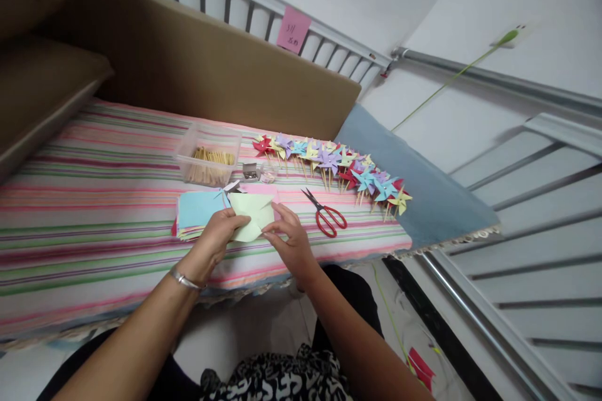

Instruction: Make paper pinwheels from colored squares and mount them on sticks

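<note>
Between my hands is a pale green paper square with slits cut in from its corners. My left hand pinches its left side, thumb on top. At the lower right corner, the thumb and fingers of my right hand close on the paper's edge. A stack of coloured paper squares, blue on top, lies just left of the held paper, and a pink sheet shows behind it. Red-handled scissors rest to the right, blades pointing away from me.
Behind the paper stand a clear plastic box of wooden sticks, a small box of metal pins and a small clear container. Several finished paper pinwheels on sticks lie at back right. A brown board borders the striped cloth.
</note>
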`<state>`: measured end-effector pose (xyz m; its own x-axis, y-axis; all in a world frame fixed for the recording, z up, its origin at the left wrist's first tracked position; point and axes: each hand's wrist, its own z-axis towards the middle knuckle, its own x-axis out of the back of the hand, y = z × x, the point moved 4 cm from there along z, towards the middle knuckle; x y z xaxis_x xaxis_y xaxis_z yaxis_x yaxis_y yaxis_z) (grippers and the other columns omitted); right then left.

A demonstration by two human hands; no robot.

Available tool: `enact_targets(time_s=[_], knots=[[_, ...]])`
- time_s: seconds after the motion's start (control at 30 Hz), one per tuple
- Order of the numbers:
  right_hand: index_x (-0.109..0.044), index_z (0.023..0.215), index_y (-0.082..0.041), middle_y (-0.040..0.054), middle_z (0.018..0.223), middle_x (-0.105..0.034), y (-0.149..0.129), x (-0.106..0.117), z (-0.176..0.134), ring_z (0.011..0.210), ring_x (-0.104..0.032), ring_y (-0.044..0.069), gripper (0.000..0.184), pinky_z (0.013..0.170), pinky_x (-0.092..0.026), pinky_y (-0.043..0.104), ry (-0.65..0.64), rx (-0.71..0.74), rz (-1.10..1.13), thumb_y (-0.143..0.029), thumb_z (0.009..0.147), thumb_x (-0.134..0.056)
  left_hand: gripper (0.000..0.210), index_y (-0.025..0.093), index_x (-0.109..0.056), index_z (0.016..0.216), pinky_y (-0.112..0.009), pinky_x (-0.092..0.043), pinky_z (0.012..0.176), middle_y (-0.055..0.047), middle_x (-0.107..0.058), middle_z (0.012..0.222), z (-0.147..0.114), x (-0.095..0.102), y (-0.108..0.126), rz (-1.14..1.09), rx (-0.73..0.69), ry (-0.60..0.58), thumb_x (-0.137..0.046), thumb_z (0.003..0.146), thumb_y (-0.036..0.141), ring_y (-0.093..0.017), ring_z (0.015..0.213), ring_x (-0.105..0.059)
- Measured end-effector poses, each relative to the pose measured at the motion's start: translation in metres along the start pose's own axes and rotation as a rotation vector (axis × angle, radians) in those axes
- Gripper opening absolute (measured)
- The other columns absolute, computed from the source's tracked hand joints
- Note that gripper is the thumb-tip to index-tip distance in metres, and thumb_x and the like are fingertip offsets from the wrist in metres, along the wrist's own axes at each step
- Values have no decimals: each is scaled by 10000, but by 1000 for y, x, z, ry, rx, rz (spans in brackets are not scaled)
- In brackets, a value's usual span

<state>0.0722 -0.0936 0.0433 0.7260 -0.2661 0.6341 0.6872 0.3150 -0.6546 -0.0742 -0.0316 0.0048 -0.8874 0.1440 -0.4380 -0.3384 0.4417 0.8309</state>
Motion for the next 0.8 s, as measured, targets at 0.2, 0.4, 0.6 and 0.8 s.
enact_targets(time_s=[0.2,0.4,0.6,0.8], knots=[[-683,750,-230,67,1369,-492,2,-9,7,1335,-365,238,32,1085,-280,418,-27,-229,118,-241,736,-656,181,120,-680,657,-232,-380,477,-30,-661,559,2,-3,-5,43,-24,-39,-733,517,222,-128,460,-545],[-651,696,-215,95,1314,-519,-1,-12,13,1297,-395,247,56,1054,-313,417,20,-286,58,-242,740,-630,116,126,-676,615,-241,-383,507,-22,-640,545,-2,-7,-3,30,-60,-114,-698,538,210,-123,470,-526],[-620,669,-221,80,1201,-575,-2,-13,13,1257,-428,248,67,1034,-347,417,56,-246,-19,-238,734,-624,170,125,-685,644,-269,-410,605,-40,-665,600,-5,-8,-1,9,-58,-126,-738,518,225,-156,567,-570],[-581,615,-229,73,1111,-611,1,-16,16,1198,-475,234,110,976,-398,382,69,-247,-58,-195,714,-616,156,126,-689,659,-251,-415,619,-26,-672,615,-5,-9,-3,-28,-35,-154,-754,536,197,-131,571,-563]])
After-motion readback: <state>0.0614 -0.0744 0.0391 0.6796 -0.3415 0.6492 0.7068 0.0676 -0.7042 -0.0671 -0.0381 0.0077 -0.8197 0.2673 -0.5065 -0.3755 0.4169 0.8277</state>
